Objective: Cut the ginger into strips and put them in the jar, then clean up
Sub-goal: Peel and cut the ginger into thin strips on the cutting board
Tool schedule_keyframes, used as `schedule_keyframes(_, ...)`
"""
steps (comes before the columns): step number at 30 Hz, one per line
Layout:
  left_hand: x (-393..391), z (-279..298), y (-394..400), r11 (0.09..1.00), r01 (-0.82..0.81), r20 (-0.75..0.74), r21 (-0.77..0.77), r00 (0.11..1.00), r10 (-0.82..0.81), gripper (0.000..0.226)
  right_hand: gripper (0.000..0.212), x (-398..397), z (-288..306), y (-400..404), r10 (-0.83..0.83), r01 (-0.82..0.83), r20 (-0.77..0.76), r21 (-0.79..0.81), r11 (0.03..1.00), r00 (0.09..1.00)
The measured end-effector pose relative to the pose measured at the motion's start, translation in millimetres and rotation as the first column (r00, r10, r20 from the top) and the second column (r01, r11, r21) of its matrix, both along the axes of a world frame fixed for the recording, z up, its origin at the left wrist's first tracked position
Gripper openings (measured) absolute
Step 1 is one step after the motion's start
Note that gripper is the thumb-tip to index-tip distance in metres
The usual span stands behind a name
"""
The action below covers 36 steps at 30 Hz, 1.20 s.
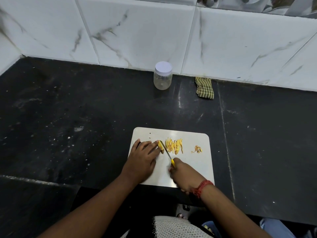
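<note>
Ginger chunk [160,146]: 1, under left hand [143,158] fingers | right hand [184,176] gripping 1 knife [167,152] | jar [163,75]: 1

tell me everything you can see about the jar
The jar is small, clear and looks like plastic, with a pale lavender screw lid closed on top. It stands upright on the black counter at the foot of the tiled wall, left of a checked cloth. It looks empty, and nothing touches it.

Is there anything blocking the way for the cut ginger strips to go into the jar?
Yes: the jar stands by the wall with its white lid on, so the strips on the cutting board cannot go in yet. The dark counter between board and jar shows nothing in the way.
</note>
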<state>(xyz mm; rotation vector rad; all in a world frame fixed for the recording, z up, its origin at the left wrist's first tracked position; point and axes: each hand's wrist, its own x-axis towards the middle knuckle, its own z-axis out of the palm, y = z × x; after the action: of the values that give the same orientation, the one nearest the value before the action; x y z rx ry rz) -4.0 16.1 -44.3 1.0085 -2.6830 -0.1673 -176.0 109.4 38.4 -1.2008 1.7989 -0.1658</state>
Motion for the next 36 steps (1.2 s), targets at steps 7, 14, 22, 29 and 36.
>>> schedule_keyframes(7, -0.1, 1.3, -0.1, 1.0, -0.002, 0.006, 0.011, 1.0, 0.002, 0.039, 0.017, 2.6, -6.0, -11.8, -0.006, 0.007, -0.022, 0.046, 0.999, 1.0)
schedule_keyframes(14, 0.4, -0.6, -0.6, 1.0, 0.005, 0.001, 0.01, 1.0, -0.005, 0.041, 0.007, 9.2, -7.1, -20.0, 0.045, -0.041, -0.066, 0.056, 0.998, 0.997)
schedule_keyframes(22, -0.3, 0.3, -0.6, 1.0, -0.001, 0.004, 0.007, 1.0, 0.001, 0.042, 0.005, 5.1, -17.3, 7.7, 0.094, -0.094, -0.063, 0.008, 0.996, 0.994)
schedule_keyframes(29, 0.0, -1.1, -1.2, 1.0, 0.007, 0.015, 0.009, 1.0, -0.007, 0.041, 0.002, 4.3, -14.3, 10.4, 0.063, -0.064, -0.036, -0.002, 0.998, 0.997)
schedule_keyframes(36, -0.5, -0.4, -1.1, 1.0, 0.001, 0.013, 0.02, 1.0, -0.001, 0.042, 0.002, 6.8, -13.4, 7.9, 0.08, -0.079, -0.037, 0.014, 0.997, 0.996)
